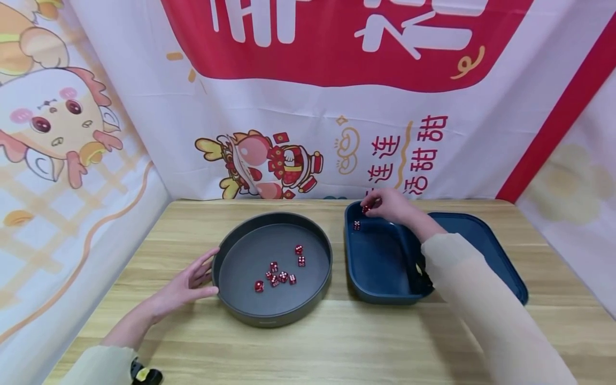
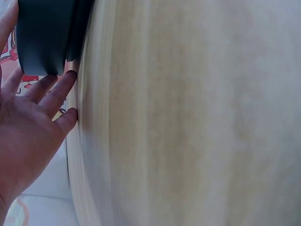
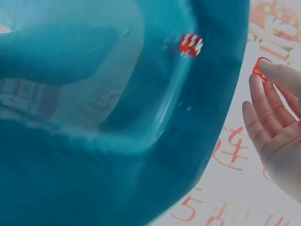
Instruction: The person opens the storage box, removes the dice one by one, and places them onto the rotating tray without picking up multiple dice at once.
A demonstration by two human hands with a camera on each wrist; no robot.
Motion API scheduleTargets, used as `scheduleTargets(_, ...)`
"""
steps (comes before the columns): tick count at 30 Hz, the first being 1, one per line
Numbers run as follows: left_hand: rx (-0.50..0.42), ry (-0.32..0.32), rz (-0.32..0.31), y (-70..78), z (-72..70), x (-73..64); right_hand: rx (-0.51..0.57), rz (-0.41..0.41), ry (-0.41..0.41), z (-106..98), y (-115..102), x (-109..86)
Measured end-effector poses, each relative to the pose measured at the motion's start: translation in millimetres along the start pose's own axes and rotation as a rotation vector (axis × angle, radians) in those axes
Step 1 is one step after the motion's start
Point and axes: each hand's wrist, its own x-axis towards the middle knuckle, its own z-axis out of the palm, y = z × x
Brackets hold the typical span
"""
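Between thumb and fingertips, my right hand (image 1: 389,206) pinches a red die (image 1: 366,209) over the far left corner of a blue rectangular container (image 1: 353,267). Another red die (image 1: 356,225) lies inside that container, just below the hand; the right wrist view shows the held die (image 3: 261,68) and the lying die (image 3: 191,45). With fingers spread, my left hand (image 1: 185,286) touches the left side of a round dark grey pan (image 1: 226,305). Several red dice with white pips, such as one die (image 1: 283,277), lie scattered on the pan's floor.
A flat blue lid (image 1: 474,235) lies right of the container, partly behind my right forearm. Everything stands on a light wooden table (image 1: 308,347). A printed cloth (image 1: 308,107) hangs along the table's back edge, and another printed cloth (image 1: 110,214) covers the left side.
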Motion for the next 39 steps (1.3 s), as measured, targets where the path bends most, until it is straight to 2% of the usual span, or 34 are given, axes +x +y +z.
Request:
scheduleTargets(4, -0.004, 0.002, -0.013, -1.8, -0.9, 0.6, -0.005, -0.038, 0.015, 6, -18, -0.9)
scheduleTargets(10, -0.008, 0.008, -0.024, -2.9, -0.9, 1.2, 0.050, -0.130, 0.026, 23, -43, 1.0)
scheduleTargets(19, -0.013, 0.007, -0.020, -3.0, 0.2, -0.4, 0.188, -0.150, -0.051, 59, -90, 9.3)
scheduleTargets(26, -0.007, 0.003, 0.000, 1.5, 0.3, -0.8, 0.205, -0.196, -0.068, 88, -116, 13.1)
scheduleTargets(34, 0.002, -0.003, 0.002, -2.3, -1.3, 1.6, 0.222, -0.178, -0.127, 121, -141, 16.4)
scheduleTargets(39, 0.000, -0.002, -0.004, -3.3, -1.0, 1.3, 0.262, -0.123, -0.142, 147, -149, 20.2)
